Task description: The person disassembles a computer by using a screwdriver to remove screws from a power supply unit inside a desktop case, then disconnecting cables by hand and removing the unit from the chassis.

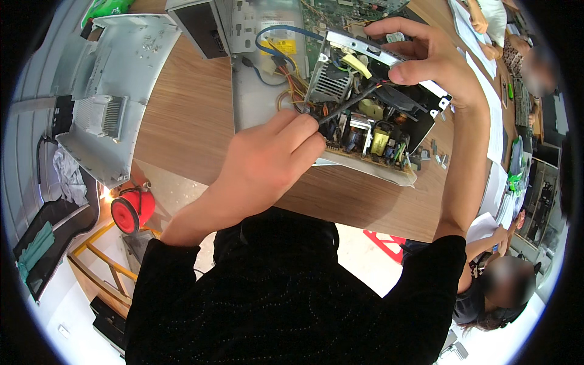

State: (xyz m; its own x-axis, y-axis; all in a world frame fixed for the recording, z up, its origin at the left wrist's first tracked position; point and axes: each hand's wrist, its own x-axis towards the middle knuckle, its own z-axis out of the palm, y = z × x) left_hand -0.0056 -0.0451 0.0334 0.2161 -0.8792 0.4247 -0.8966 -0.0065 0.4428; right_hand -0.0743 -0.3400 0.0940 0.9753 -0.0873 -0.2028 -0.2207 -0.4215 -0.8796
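Note:
An opened power supply unit [378, 141] lies tilted on the computer case in front of me, its coils, capacitors and circuit board exposed. My right hand [447, 68] grips the top edge of its metal casing, thumb over the near side and fingers behind. A thin dark rod-like piece [350, 104] slants across the open unit; whether it is a tool or a sleeved cable I cannot tell. My left hand [274, 155] is closed at its lower end, by the unit's left corner. Coloured wires [293, 82] and a blue flat cable [286, 28] run beside the unit.
Below and behind lies the metal case [246, 103] with a green circuit board [359, 12]. A silver box [204, 27] stands behind on the wooden table [176, 115]. A grey cover [131, 67] holds screws at left. Small metal bits [439, 155] lie at right; other people sit beyond.

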